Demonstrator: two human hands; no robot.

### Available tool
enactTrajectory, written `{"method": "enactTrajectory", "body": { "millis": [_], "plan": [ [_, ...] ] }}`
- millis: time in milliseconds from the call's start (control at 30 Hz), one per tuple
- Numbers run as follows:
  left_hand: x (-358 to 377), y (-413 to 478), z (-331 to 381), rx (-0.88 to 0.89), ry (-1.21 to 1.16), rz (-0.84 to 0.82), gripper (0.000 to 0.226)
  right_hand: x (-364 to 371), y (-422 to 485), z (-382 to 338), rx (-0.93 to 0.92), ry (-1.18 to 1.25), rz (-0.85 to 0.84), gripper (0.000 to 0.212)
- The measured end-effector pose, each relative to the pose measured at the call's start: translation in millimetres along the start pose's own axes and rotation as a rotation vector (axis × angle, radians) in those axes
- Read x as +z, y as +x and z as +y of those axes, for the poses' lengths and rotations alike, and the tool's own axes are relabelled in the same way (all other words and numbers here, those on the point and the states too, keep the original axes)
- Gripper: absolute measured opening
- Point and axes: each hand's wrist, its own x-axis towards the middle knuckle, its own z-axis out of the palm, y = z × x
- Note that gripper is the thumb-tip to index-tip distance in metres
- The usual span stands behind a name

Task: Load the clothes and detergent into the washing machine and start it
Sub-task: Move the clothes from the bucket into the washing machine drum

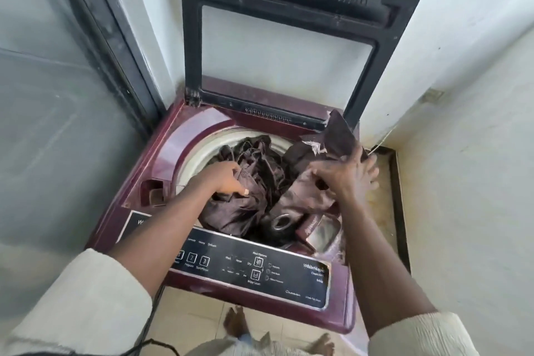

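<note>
A maroon top-loading washing machine (161, 153) stands with its black-framed lid (289, 46) raised upright. Dark brown clothes (254, 170) fill the drum opening and bulge over the right rim. My left hand (222, 179) presses into the cloth at the left of the drum, fingers curled on a fold. My right hand (349, 173) grips another part of the dark cloth at the right side, where a flap sticks up. The black control panel (251, 266) with buttons runs along the front edge. No detergent container is in view.
A small open compartment (154, 192) sits in the machine's top at the left. A glass door (57, 95) is close on the left, a white wall (462, 95) on the right. My bare feet (237, 324) stand on the tiled floor in front.
</note>
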Motion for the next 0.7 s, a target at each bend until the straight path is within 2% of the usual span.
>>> {"method": "enactTrajectory", "body": {
  "millis": [33,100,167,267,333,433,500,533,600,633,700],
  "plan": [
    [-0.9,2.2,0.5,-0.005,-0.010,-0.031,0.061,-1.4,4.8,8.7,0.010,-0.057,-0.041,0.103],
    [0.0,7.7,-1.5,-0.025,-0.013,-0.067,0.079,5.9,3.9,17.5,-0.089,-0.175,0.013,0.066],
    [1.3,10.8,-5.0,-0.045,-0.009,-0.094,0.099,16.0,-3.3,15.6,-0.178,-0.145,0.110,0.038],
    [3.6,11.0,-4.7,-0.079,-0.024,-0.135,0.133,25.2,-13.6,-2.2,-0.141,0.064,0.036,0.027],
    [-1.2,17.5,-5.6,-0.094,-0.015,-0.157,0.146,39.9,-19.7,-31.2,-0.120,0.201,-0.063,0.020],
    [-9.4,23.7,-7.0,-0.075,0.113,-0.210,0.144,69.1,-32.9,-77.0,-0.220,0.385,-0.192,0.016],
    [-9.2,25.7,-8.0,-0.080,0.272,-0.207,0.138,92.9,-40.7,-92.6,-0.359,0.402,-0.295,0.022],
    [-6.9,26.3,-8.9,-0.092,0.315,-0.185,0.138,105.3,-44.4,-94.3,-0.422,0.335,-0.401,0.025],
    [-2.2,31.7,-10.2,-0.101,0.282,-0.106,0.144,126.4,-49.7,-88.9,-0.473,-0.039,-0.648,0.037],
    [-0.7,36.5,-10.8,-0.090,0.246,-0.086,0.147,134.2,-50.5,-81.8,-0.452,-0.285,-0.738,0.043],
    [7.9,47.1,-10.8,-0.046,0.228,-0.184,0.149,142.4,-48.7,-64.2,-0.342,-0.689,-0.900,0.049]
  ]
}}
